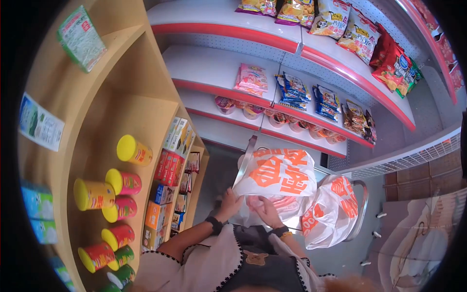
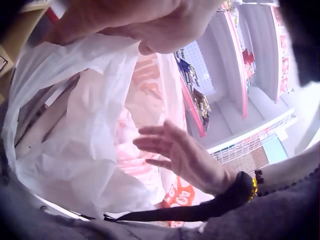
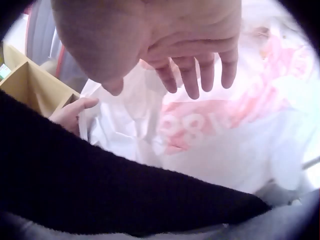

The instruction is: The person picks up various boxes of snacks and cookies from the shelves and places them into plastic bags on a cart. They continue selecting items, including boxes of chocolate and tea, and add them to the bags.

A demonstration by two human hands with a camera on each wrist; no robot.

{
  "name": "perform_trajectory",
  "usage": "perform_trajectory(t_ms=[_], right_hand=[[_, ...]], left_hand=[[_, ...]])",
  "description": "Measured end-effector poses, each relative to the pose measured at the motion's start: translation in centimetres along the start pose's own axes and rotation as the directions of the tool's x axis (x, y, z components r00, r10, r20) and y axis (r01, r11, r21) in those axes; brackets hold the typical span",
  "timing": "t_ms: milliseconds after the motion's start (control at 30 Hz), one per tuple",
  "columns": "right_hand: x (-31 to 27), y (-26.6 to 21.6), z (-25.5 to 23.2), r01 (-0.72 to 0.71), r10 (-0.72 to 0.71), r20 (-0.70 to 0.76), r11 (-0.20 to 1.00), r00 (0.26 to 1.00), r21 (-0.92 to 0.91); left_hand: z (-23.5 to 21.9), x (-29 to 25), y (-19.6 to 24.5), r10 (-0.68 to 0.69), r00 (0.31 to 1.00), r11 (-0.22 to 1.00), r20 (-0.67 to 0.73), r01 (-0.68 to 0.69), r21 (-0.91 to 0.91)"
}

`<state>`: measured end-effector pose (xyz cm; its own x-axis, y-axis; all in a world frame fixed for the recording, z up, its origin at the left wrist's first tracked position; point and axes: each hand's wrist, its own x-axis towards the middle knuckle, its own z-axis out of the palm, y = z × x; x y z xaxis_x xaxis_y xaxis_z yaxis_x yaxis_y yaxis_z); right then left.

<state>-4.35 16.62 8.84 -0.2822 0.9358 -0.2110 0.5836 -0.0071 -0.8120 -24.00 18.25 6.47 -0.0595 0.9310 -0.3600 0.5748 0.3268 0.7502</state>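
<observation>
A white plastic bag with orange print (image 1: pixel 279 168) stands on a metal-railed cart (image 1: pixel 247 158), its mouth toward the person. My left hand (image 1: pixel 228 204) grips the bag's left edge, the thumb (image 3: pixel 89 103) lying over the plastic in the right wrist view. Just inside the mouth, my right hand (image 1: pixel 266 212) is held with fingers spread and extended, nothing in them. Pink-and-white material (image 2: pixel 132 145) shows within the bag; its kind is hidden by the plastic. To the right sits a second white bag with orange print (image 1: pixel 333 209).
A wooden shelf unit (image 1: pixel 109 97) with several yellow-lidded canisters (image 1: pixel 134 150) and boxes (image 1: pixel 168 168) rises close on the left. Ahead, red-edged white shelves (image 1: pixel 209 63) carry snack packs (image 1: pixel 252 78) and cups (image 1: pixel 253 111). A white wire rack (image 1: pixel 413 155) is at right.
</observation>
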Motion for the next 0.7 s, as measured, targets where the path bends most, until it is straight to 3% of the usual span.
perform_trajectory(t_ms=[100, 167, 200, 267, 300, 367, 400, 467, 500, 600, 633, 700], right_hand=[[1.0, -4.0, 1.3, -0.069, 0.065, 0.072, 0.996, 0.995, 0.056], [0.8, -4.6, 3.0, -0.088, 0.084, 0.039, 0.987, 0.996, 0.137], [0.7, -4.6, 3.7, -0.093, 0.091, 0.020, 0.973, 0.996, 0.213], [0.5, -4.7, 4.3, -0.110, 0.111, 0.016, 0.943, 0.994, 0.315], [0.5, -5.5, 3.9, -0.134, 0.116, 0.077, 0.949, 0.990, 0.285], [-0.2, -4.6, 4.8, -0.114, 0.089, 0.158, 0.982, 0.983, 0.153], [-0.5, -4.8, 5.1, -0.135, 0.114, 0.141, 0.978, 0.983, 0.156], [0.0, -5.4, 5.2, -0.092, 0.108, 0.231, 0.992, 0.967, -0.081], [0.0, -5.2, 5.3, -0.051, 0.056, 0.165, 0.998, 0.985, -0.037], [-0.3, -4.5, 5.5, -0.104, 0.126, 0.165, 0.985, 0.978, -0.136], [-0.7, -4.4, 5.4, -0.094, 0.116, 0.171, 0.986, 0.978, -0.135], [-1.3, -4.2, 4.7, -0.111, 0.134, 0.166, 0.983, 0.977, -0.144]], left_hand=[[0.0, -0.3, -0.6, -0.025, 0.999, 0.999, 0.043, 0.026, -0.020], [-0.5, -0.1, -1.3, -0.062, 0.972, 0.997, 0.227, 0.069, -0.024], [-0.4, 0.3, -2.0, -0.052, 0.969, 0.998, 0.241, 0.057, -0.015], [0.1, 1.0, -3.4, 0.041, 0.894, 0.976, 0.446, -0.131, 0.172], [-0.7, 0.9, -2.4, 0.048, 0.884, 0.975, 0.465, -0.143, 0.171], [-2.8, -0.4, 0.6, -0.079, 0.843, 0.997, 0.532, 0.059, 0.055], [-2.1, -0.4, -0.5, -0.073, 0.828, 0.997, 0.556, 0.048, 0.059], [-0.3, 0.7, -2.9, -0.039, 0.753, 0.981, 0.657, -0.095, 0.167], [-1.2, -0.6, -0.7, -0.108, 0.822, 0.988, 0.559, 0.025, 0.153], [2.2, -0.4, -3.8, -0.066, 0.782, 0.986, 0.620, -0.044, 0.160], [1.6, -1.0, -2.4, -0.068, 0.788, 0.986, 0.611, -0.039, 0.161], [0.5, -1.9, 0.3, -0.034, 0.737, 0.972, 0.675, -0.131, 0.193]])
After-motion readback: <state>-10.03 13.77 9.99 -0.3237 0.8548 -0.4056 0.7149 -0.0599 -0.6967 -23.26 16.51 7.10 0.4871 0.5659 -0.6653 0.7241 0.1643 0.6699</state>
